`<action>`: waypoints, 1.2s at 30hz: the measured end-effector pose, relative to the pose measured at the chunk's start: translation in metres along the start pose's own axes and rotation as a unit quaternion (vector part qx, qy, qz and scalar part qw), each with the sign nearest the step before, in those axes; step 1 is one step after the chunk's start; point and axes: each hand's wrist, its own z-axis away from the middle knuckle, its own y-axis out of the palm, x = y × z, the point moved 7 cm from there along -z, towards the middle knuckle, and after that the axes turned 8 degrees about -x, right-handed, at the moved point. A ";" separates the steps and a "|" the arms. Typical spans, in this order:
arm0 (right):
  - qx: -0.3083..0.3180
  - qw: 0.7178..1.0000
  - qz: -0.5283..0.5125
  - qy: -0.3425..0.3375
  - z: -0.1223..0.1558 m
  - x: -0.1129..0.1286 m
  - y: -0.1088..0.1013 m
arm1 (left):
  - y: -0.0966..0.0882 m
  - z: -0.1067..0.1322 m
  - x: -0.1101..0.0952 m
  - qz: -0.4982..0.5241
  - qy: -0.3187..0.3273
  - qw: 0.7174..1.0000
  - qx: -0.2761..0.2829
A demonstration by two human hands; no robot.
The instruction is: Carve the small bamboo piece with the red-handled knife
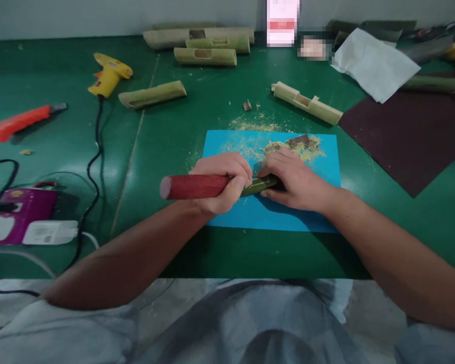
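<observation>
My left hand [225,182] is closed around a tool with a thick red handle [197,187]; the handle's butt points left and its working end is hidden by my fingers. Close beside it, my right hand [293,179] grips a green bamboo piece [252,188], which carries pale marks on its upper side. Both hands are almost touching, low over a blue sheet [231,220]. Behind my right hand, yellowish shavings [276,146] and a few brown chips [299,141] lie on the sheet.
Notched bamboo tubes [220,57] lie at the back, another notched one [307,103] behind the sheet. On the left are a yellow glue gun [108,76], an orange-handled tool [26,121] and a purple power strip [41,202] with cords. Dark sandpaper-like sheet [405,136] and white paper [375,63] lie right.
</observation>
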 end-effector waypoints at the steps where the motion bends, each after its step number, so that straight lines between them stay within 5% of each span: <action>1: 0.000 1.000 0.000 0.000 0.000 0.000 0.000 | 0.000 0.000 0.000 -0.001 0.001 1.000 0.002; 24: 0.003 1.000 -0.004 -0.001 0.000 0.000 0.000 | -0.002 0.001 0.002 -0.032 -0.009 0.999 -0.003; 31: -0.011 1.000 0.003 -0.009 0.000 0.000 0.001 | 0.006 -0.003 -0.009 -0.068 -0.033 0.996 0.046; 36: -0.009 1.000 0.000 -0.011 0.000 0.000 0.001 | 0.003 -0.004 -0.009 -0.005 0.010 1.000 0.006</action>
